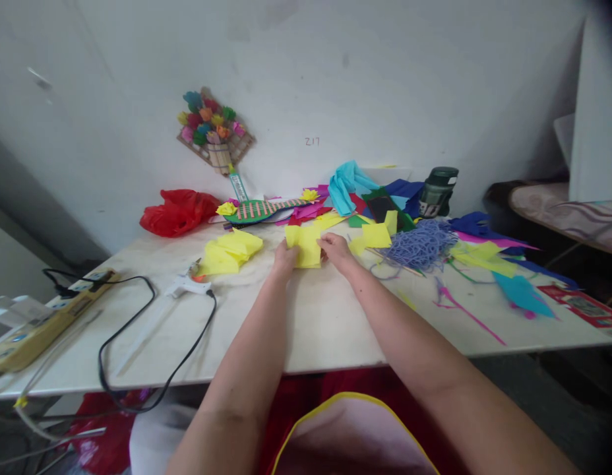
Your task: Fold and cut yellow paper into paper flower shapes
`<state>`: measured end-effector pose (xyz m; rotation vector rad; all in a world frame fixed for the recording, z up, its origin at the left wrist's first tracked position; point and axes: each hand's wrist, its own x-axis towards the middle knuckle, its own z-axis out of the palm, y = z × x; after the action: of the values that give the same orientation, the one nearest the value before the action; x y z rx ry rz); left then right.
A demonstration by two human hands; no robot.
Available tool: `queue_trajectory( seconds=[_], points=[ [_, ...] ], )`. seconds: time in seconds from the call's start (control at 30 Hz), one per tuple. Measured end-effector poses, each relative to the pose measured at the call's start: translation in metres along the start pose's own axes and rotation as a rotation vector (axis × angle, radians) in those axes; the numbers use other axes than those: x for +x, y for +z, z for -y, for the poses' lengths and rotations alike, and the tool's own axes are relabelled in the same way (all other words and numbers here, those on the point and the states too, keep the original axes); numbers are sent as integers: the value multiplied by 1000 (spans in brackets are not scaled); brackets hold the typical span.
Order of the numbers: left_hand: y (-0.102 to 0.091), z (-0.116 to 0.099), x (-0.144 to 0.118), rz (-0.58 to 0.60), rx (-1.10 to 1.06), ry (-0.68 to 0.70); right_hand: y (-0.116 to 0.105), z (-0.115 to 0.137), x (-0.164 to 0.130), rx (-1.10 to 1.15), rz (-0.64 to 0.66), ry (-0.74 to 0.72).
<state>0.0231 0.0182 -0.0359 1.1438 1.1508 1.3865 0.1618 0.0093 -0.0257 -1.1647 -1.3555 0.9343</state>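
Observation:
My left hand [285, 259] and my right hand [336, 251] both grip a folded yellow paper sheet [305, 245] lying on the pale table [306, 323]. The left hand holds its left edge, the right hand pinches its right edge. A crumpled pile of yellow paper [229, 253] lies to the left of my hands. Smaller yellow squares [376, 235] lie just right of them.
A white glue gun [184, 285] with a black cable [138, 343] and a power strip [49, 316] sit at the left. Also present: a red plastic bag [177, 211], blue yarn [419, 244], coloured paper scraps [484, 260], a dark green bottle [437, 191], a paper-flower craft [214, 132] on the wall.

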Motion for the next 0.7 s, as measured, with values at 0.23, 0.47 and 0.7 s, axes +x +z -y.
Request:
queue_trajectory(
  seconds=[0.23,0.47,0.7],
  points=[
    [-7,2,10,-111,56,2,-2,-8,7,-134,-145,-62],
    [-10,-1,11,-162,222,77,-2,-10,10,-259,-229,-112],
    [-16,-8,11,-334,340,224,1,-4,4,-93,-140,-61]
  ],
)
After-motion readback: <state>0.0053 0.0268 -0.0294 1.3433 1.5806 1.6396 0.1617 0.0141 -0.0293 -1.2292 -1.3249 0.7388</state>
